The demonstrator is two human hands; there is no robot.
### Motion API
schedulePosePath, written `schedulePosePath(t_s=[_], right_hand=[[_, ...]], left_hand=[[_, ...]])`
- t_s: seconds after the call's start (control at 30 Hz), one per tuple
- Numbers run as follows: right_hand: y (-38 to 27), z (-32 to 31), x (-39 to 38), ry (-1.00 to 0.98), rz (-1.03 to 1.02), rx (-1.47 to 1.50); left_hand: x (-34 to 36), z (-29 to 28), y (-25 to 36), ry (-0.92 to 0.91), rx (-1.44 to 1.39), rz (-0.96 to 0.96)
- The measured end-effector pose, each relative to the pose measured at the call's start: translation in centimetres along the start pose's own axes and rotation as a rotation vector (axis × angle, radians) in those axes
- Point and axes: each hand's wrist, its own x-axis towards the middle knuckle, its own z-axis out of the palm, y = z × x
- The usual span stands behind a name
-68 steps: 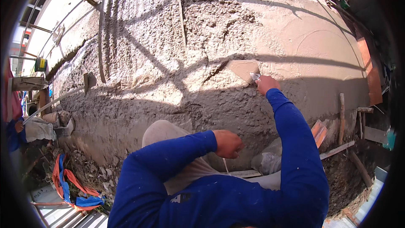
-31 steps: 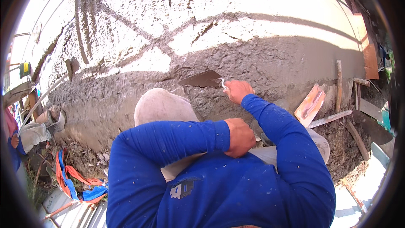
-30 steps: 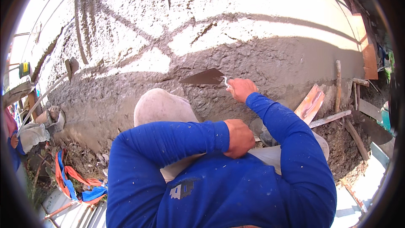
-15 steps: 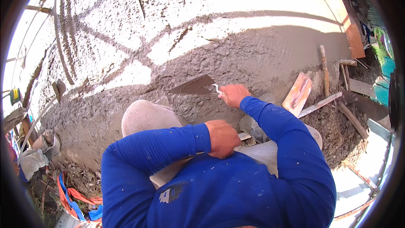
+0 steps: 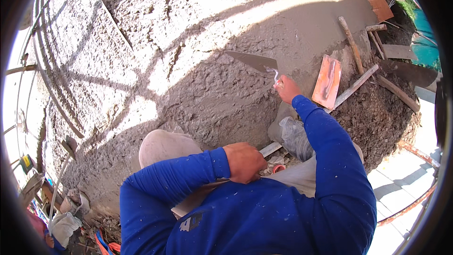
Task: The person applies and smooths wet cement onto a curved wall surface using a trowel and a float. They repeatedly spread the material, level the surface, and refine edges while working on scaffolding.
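Observation:
My right hand (image 5: 287, 89) is wrapped round the handle of a pointed trowel (image 5: 257, 61). The trowel's grey blade points up and left, lying over the rough wet mortar surface (image 5: 212, 94); I cannot tell whether it touches. My left hand (image 5: 244, 162) is curled into a fist close to my waist, between my bent knees. What its fingers hold, if anything, is hidden. An orange plastering float (image 5: 326, 82) leans beside my right wrist, its handle facing me.
Wooden stakes (image 5: 351, 45) and a pale wooden strip (image 5: 356, 86) stand by a heap of soil (image 5: 373, 118) on the right. A clear plastic bag (image 5: 296, 137) lies beside my right knee. A hammer-like tool (image 5: 70, 145) is at the left, above a grey cloth (image 5: 66, 229).
My right hand has moved up and right with the trowel, whose blade now tilts up to the left. My left hand remains in a fist by my waist. The view has shifted.

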Motion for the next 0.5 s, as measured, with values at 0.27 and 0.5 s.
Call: schedulePosePath(t_s=[0.27,0.5], right_hand=[[4.3,5.4,2.2,0.384,0.639,0.313],[-11.8,14.1,-2.8,0.252,0.659,0.584]], left_hand=[[1.6,0.7,-1.8,-0.114,-0.047,0.081],[2.0,0.6,-2.2,-0.216,-0.088,0.008]])
